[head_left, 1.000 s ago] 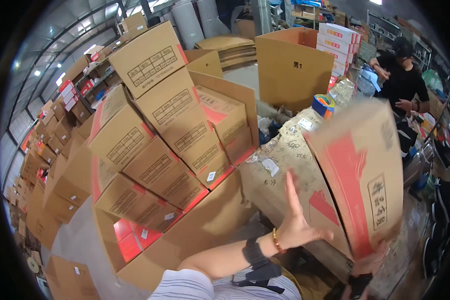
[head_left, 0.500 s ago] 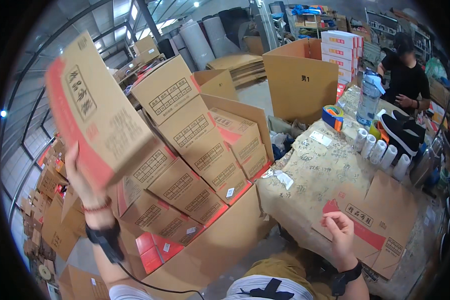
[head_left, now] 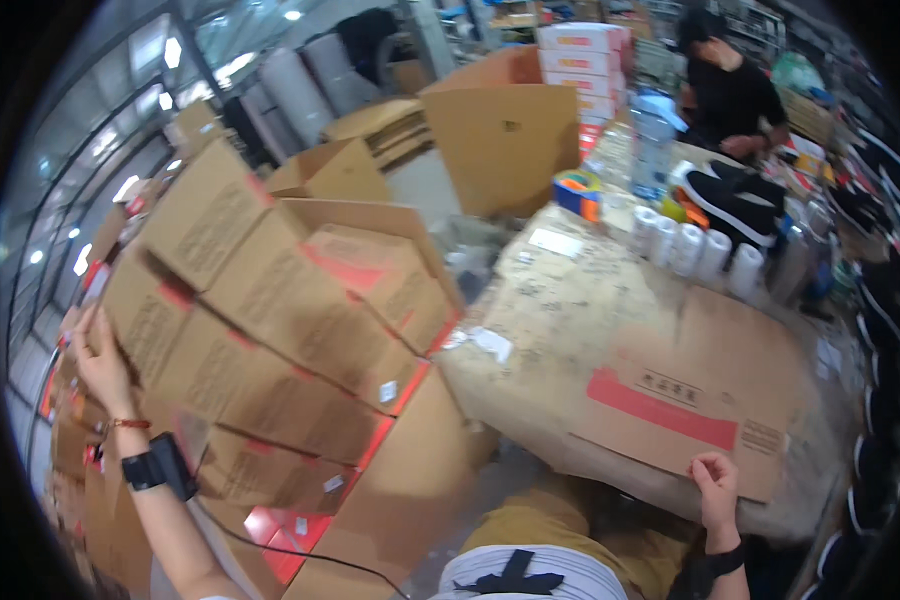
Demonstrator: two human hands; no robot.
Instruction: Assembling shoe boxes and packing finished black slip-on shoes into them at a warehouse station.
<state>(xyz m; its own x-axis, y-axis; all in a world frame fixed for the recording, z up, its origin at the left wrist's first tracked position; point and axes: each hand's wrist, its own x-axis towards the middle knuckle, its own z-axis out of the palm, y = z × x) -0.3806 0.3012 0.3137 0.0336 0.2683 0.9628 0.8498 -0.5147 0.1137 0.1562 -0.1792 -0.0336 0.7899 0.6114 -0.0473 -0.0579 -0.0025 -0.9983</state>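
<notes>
My left hand (head_left: 100,352) is open with fingers spread, beside the left end of a shoe carton (head_left: 145,310) in a slanting stack; whether it touches the carton I cannot tell. Other brown cartons (head_left: 280,290) with red edges lie stacked in a large open cardboard box (head_left: 410,470). My right hand (head_left: 715,485) has its fingers curled in, with nothing visible in them. It is over the near edge of a flattened carton (head_left: 660,385) with a red band, which lies on the worktable (head_left: 530,310).
On the table stand white rolls (head_left: 688,248), tape rolls (head_left: 577,193), a large clear bottle (head_left: 653,145) and black shoes (head_left: 735,200). Another person (head_left: 730,90) in black is at the far right. Behind are an open carton (head_left: 505,140) and white boxes (head_left: 582,70).
The carton my left hand held up has come down onto the stack's left side, and that hand has let go. The view has turned right. My right hand stays curled near the flattened carton.
</notes>
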